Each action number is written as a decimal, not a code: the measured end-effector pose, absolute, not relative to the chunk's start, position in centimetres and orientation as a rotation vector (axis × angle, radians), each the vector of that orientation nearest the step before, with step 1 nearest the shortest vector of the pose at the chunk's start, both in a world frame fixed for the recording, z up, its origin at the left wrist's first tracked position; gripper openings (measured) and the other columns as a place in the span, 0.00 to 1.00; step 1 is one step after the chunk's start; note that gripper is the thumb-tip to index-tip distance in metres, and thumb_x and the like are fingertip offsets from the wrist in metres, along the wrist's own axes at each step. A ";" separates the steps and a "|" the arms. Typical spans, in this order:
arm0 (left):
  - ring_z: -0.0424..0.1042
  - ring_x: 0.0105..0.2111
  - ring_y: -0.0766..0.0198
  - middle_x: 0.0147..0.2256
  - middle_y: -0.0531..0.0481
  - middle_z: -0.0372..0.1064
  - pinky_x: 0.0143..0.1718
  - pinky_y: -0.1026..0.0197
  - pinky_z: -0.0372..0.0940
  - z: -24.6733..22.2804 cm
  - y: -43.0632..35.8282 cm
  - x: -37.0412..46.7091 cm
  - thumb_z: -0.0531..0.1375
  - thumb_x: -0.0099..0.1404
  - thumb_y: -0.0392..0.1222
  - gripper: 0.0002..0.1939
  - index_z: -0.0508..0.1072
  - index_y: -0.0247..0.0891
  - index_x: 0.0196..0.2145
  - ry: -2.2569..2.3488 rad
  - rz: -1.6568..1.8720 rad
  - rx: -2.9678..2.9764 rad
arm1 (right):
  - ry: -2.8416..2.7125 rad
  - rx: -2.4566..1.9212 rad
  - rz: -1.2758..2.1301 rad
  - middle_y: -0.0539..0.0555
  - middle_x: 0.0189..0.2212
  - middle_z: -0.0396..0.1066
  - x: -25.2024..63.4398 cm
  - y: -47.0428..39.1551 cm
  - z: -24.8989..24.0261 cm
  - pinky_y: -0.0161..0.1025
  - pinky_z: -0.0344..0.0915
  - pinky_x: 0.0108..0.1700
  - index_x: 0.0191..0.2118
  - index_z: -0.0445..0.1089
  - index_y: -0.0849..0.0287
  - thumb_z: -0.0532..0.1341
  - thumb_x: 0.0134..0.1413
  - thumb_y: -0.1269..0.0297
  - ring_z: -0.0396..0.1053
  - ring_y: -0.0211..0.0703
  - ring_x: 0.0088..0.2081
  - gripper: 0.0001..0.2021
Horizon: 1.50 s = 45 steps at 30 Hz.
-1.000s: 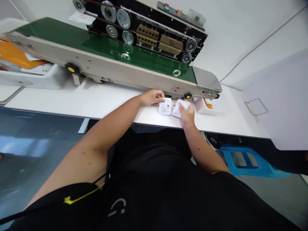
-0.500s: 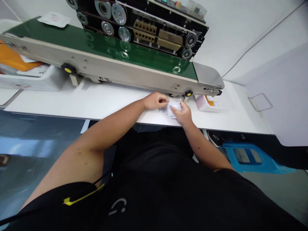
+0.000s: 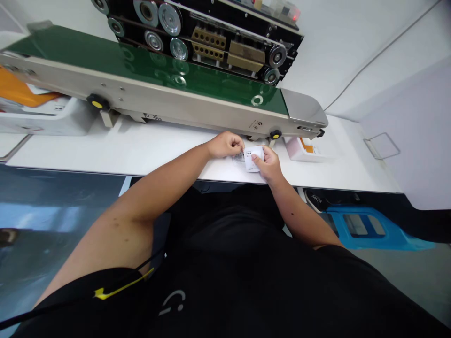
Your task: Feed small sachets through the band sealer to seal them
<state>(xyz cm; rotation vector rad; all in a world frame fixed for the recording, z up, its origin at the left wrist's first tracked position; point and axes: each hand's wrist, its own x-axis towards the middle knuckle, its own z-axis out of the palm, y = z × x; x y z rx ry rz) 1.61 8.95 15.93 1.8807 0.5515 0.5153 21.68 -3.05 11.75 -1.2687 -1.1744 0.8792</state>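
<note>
In my right hand (image 3: 269, 164) is a small white printed packet (image 3: 251, 164), pinched between the thumb on its face and the fingers behind. My left hand (image 3: 227, 144) is closed, its fingertips pressed together right at the packet's upper left corner. Whether they grip that corner I cannot make out. Under and beside the left fingers, a clear-looking piece with dark print (image 3: 238, 160) lies on the white table (image 3: 169, 155); the packet partly covers it.
Behind my hands runs a green conveyor belt (image 3: 141, 65) with a roller machine (image 3: 211, 40) along its back. A blurred pale item (image 3: 38, 26) is at its left end. White bins stand at left (image 3: 77, 117) and right (image 3: 299, 152). A blue stool (image 3: 373, 230) is below right.
The white pouch on the belt has travelled left to the belt's far end. A red light now shows on the machine. My hands have barely moved; the packet's face shows a little more.
</note>
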 end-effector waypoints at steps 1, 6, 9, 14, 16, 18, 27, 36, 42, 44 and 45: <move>0.62 0.17 0.73 0.21 0.53 0.71 0.20 0.68 0.54 16.0 8.9 1.6 0.62 0.58 0.30 0.08 0.81 0.33 0.34 0.550 0.505 1.877 | -1.173 -1.270 0.881 0.50 0.36 0.79 21.7 -3.0 11.7 0.40 0.75 0.34 0.46 0.73 0.55 0.73 0.52 0.48 0.75 0.41 0.33 0.21; 0.66 0.20 0.72 0.23 0.52 0.73 0.22 0.68 0.56 16.1 8.9 1.5 0.66 0.60 0.35 0.05 0.81 0.33 0.35 0.460 0.459 1.886 | -1.194 -1.284 0.884 0.48 0.34 0.79 21.8 -2.8 11.4 0.39 0.76 0.35 0.46 0.73 0.54 0.73 0.51 0.47 0.75 0.41 0.32 0.22; 0.63 0.18 0.73 0.21 0.52 0.71 0.22 0.68 0.54 15.9 9.0 1.5 0.65 0.61 0.36 0.04 0.81 0.34 0.33 0.479 0.476 1.918 | -1.207 -1.274 0.915 0.49 0.35 0.79 21.8 -2.8 11.5 0.40 0.76 0.35 0.47 0.73 0.54 0.73 0.51 0.48 0.76 0.42 0.33 0.22; 0.60 0.18 0.73 0.20 0.54 0.69 0.21 0.67 0.52 15.7 9.1 1.6 0.63 0.59 0.32 0.06 0.81 0.34 0.33 0.506 0.475 1.936 | -1.223 -1.258 0.944 0.50 0.35 0.80 21.9 -2.8 11.5 0.40 0.77 0.35 0.46 0.74 0.54 0.74 0.50 0.47 0.77 0.42 0.33 0.22; 0.60 0.18 0.73 0.21 0.54 0.69 0.22 0.67 0.52 15.7 9.1 1.6 0.63 0.57 0.31 0.06 0.81 0.33 0.31 0.497 0.471 1.944 | -1.237 -1.251 0.938 0.49 0.34 0.79 22.0 -2.8 11.5 0.39 0.77 0.35 0.46 0.74 0.54 0.74 0.51 0.48 0.77 0.42 0.33 0.22; 0.60 0.20 0.73 0.21 0.54 0.68 0.23 0.67 0.52 15.6 9.1 1.6 0.63 0.55 0.30 0.05 0.80 0.33 0.29 0.482 0.476 1.952 | -1.249 -1.250 0.935 0.49 0.34 0.79 22.0 -2.9 11.5 0.39 0.77 0.36 0.46 0.74 0.54 0.74 0.51 0.48 0.77 0.42 0.33 0.22; 0.58 0.18 0.74 0.18 0.57 0.64 0.22 0.67 0.50 15.9 9.1 1.6 0.61 0.53 0.28 0.07 0.79 0.33 0.29 0.560 0.508 1.921 | -1.216 -1.213 1.024 0.50 0.35 0.80 22.0 -2.9 11.4 0.43 0.80 0.35 0.48 0.74 0.55 0.74 0.49 0.45 0.78 0.44 0.33 0.25; 0.56 0.13 0.74 0.16 0.56 0.66 0.18 0.68 0.50 16.6 8.8 1.3 0.59 0.57 0.26 0.10 0.80 0.32 0.32 0.638 0.473 1.872 | -1.215 -1.338 1.033 0.50 0.29 0.78 22.0 -3.1 11.8 0.36 0.69 0.18 0.51 0.72 0.54 0.71 0.54 0.44 0.72 0.40 0.22 0.25; 0.59 0.15 0.73 0.18 0.55 0.67 0.19 0.69 0.51 16.5 9.0 1.2 0.60 0.63 0.27 0.06 0.76 0.33 0.32 0.538 0.489 1.781 | -1.195 -1.330 1.014 0.51 0.30 0.78 22.1 -3.0 11.7 0.37 0.69 0.18 0.53 0.72 0.53 0.70 0.55 0.47 0.72 0.41 0.22 0.24; 0.60 0.16 0.73 0.18 0.55 0.67 0.19 0.69 0.52 16.3 9.2 1.2 0.61 0.64 0.29 0.05 0.75 0.34 0.32 0.503 0.484 1.781 | -1.187 -1.317 1.026 0.51 0.30 0.79 22.1 -3.0 11.6 0.37 0.69 0.18 0.52 0.72 0.53 0.70 0.54 0.48 0.72 0.42 0.22 0.23; 0.60 0.16 0.73 0.19 0.55 0.67 0.20 0.69 0.52 16.2 9.2 1.2 0.62 0.65 0.30 0.04 0.74 0.34 0.32 0.489 0.475 1.786 | -1.185 -1.311 1.034 0.51 0.30 0.79 22.1 -3.0 11.6 0.37 0.68 0.18 0.52 0.72 0.53 0.70 0.54 0.48 0.72 0.42 0.22 0.23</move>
